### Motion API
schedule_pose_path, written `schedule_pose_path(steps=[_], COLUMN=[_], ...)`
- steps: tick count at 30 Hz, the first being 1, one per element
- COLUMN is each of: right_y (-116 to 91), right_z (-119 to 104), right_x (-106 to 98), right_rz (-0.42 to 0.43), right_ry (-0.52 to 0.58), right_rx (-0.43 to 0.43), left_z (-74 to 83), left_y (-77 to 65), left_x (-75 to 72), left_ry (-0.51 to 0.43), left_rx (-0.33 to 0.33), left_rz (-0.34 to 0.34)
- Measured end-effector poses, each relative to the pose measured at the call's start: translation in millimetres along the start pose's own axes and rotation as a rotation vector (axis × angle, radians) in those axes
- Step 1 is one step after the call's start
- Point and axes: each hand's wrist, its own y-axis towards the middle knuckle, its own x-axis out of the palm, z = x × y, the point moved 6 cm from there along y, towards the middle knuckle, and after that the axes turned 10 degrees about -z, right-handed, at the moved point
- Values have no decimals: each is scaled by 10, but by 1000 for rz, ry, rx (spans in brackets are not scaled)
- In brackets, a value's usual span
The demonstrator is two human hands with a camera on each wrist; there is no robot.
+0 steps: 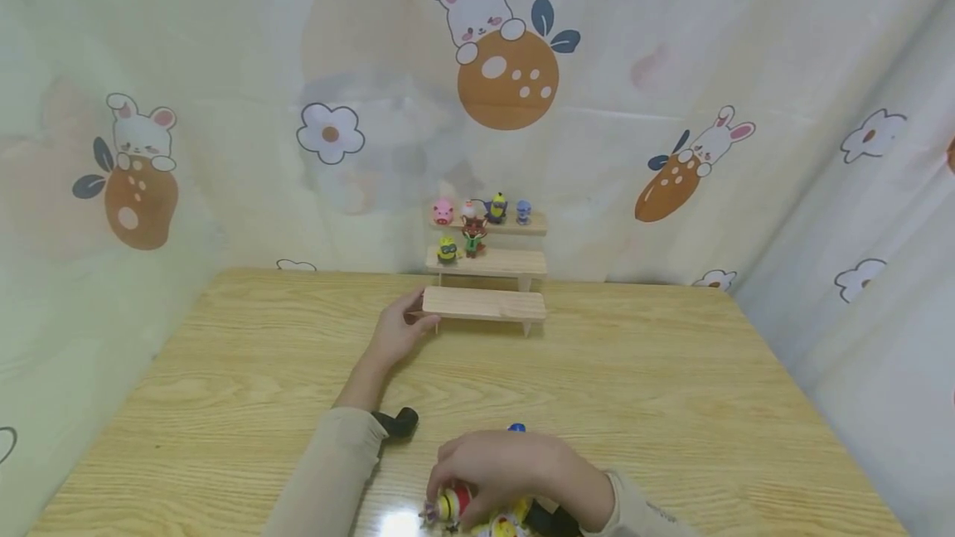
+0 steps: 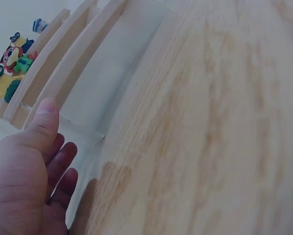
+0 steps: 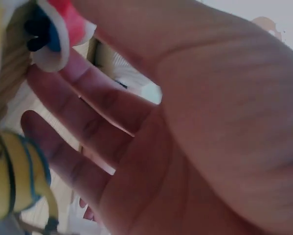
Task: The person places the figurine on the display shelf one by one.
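Note:
My left hand (image 1: 395,334) holds the left end of the lowest tier of a stepped wooden display shelf (image 1: 485,305); its thumb lies against the board's edge in the left wrist view. Low in the head view, my right hand (image 1: 503,466) pinches a small red, white and yellow toy figure (image 1: 451,504) between thumb and fingers. Part of that red-and-white toy shows at the fingertips in the right wrist view. Beside that hand is a yellow figure (image 3: 14,176) with blue bands. Several toys stand on the upper tiers, among them a fox figure (image 1: 473,237) and a pink pig (image 1: 443,211).
More toys lie under and around the right hand, including a yellow-and-white one (image 1: 503,527) and a blue piece (image 1: 516,428). The wooden table (image 1: 671,388) reaches back to a printed curtain (image 1: 403,189). A black wrist device (image 1: 399,423) sticks out at the left sleeve.

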Motion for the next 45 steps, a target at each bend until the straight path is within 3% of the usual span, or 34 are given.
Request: schedule_pose_path(steps=[12,22,35,45], right_y=[-4,-103,-361,-534], right_z=[-6,165,663,1052], right_x=[37,-81,-363,-415], right_rz=[25,137,368,539], right_ry=[-1,27,291,424], right_rx=[18,88,173,232], left_z=[-42,-35,-6,-22], left_y=[-1,-9,11,11], left_x=[34,44,26,3], left_ry=[-2,-8,-25,-15], left_rx=[-14,-27,-17,-28], left_rz=[-1,-12,-9,-5])
